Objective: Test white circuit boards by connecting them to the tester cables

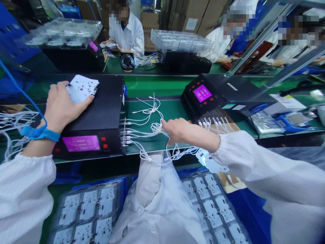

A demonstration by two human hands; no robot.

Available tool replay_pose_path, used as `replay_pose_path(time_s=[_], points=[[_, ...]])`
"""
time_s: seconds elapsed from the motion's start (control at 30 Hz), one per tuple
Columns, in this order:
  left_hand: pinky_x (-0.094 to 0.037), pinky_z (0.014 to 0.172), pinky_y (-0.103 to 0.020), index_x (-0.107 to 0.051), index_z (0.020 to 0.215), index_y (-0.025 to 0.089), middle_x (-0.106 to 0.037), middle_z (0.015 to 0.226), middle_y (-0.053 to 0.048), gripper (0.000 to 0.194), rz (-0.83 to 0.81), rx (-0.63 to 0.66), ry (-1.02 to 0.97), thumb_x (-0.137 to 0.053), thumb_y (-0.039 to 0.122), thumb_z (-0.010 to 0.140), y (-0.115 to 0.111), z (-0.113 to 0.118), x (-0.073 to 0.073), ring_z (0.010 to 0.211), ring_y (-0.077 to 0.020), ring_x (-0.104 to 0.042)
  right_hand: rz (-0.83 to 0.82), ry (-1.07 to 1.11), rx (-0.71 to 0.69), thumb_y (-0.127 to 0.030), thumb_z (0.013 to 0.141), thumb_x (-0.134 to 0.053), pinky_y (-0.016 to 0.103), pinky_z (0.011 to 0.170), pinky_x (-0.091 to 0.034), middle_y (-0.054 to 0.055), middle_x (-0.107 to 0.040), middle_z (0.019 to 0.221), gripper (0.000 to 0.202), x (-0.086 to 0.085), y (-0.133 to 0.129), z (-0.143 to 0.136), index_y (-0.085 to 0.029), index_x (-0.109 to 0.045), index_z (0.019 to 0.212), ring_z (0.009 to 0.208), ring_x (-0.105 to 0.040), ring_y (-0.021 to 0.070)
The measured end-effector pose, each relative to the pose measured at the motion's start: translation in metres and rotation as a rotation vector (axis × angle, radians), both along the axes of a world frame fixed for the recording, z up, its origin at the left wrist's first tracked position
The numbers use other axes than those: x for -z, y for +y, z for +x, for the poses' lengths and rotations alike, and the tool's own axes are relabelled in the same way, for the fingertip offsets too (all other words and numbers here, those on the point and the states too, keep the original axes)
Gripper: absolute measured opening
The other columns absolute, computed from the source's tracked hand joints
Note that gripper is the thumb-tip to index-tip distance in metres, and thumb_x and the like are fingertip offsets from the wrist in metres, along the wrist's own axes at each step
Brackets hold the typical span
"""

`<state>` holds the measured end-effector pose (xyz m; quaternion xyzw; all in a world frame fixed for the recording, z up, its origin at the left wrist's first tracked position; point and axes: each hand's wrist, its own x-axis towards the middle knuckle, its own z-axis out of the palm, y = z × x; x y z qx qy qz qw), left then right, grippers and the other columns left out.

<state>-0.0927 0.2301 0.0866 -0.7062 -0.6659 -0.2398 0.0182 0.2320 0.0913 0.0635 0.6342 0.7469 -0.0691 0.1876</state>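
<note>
Nearest, 2 hands (1 board stack)

Left hand: palm down, thumb spread wide from fingers. Right hand: fingers curled together, forearm angled inward.

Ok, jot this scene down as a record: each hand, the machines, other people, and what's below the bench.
left hand: gripping white circuit boards over the left black box
right hand: closed on white cables beside that box
machines: left black box and right black box, both screens lit magenta
others: people in white across the green bench
below: clear trays holding more boards
</note>
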Motion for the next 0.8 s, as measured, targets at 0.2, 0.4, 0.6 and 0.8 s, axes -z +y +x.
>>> replay_pose_path(time_s=[0.2,0.4,0.6,0.8], points=[[-0.040,0.121,-0.060,-0.042,0.154,-0.003,-0.050,0.149,-0.033,0.100,-0.002,-0.005,0.020,-0.067,0.055,0.076,-0.001,0.002,-0.002,0.146,-0.0490,-0.046,0.440,-0.258,-0.267,-0.008,0.093,-0.057,0.041,0.085,-0.050,0.016,-0.075,0.096,0.024,-0.002,0.036,0.010,-0.009,-0.066,0.115,0.099,-0.070,0.0306],[-0.040,0.121,-0.058,-0.041,0.154,-0.002,-0.050,0.149,-0.031,0.098,-0.006,-0.013,0.023,-0.068,0.053,0.078,-0.002,0.003,-0.001,0.145,-0.0471,-0.046,0.637,-0.090,-0.651,-0.005,0.102,-0.035,0.043,0.094,-0.046,0.011,-0.072,0.101,0.035,0.015,0.058,0.055,-0.018,-0.066,0.112,0.115,-0.055,0.0265],[-0.039,0.121,-0.058,-0.041,0.154,-0.003,-0.050,0.149,-0.032,0.096,-0.010,-0.007,0.015,-0.066,0.053,0.080,-0.003,0.002,-0.001,0.145,-0.0473,-0.047,0.454,-0.003,-0.081,-0.007,0.099,-0.037,0.034,0.072,-0.042,0.016,-0.071,0.116,0.034,0.061,0.051,0.065,-0.016,-0.062,0.120,0.084,-0.064,0.0220],[-0.041,0.120,-0.058,-0.042,0.154,-0.001,-0.050,0.150,-0.031,0.096,-0.007,-0.015,0.012,-0.066,0.054,0.079,-0.003,0.002,-0.002,0.144,-0.0467,-0.048,0.384,0.372,0.164,-0.018,0.086,-0.062,0.032,0.075,-0.048,0.012,-0.075,0.112,0.028,0.071,0.044,0.074,-0.017,-0.064,0.114,0.085,-0.070,0.0231]])
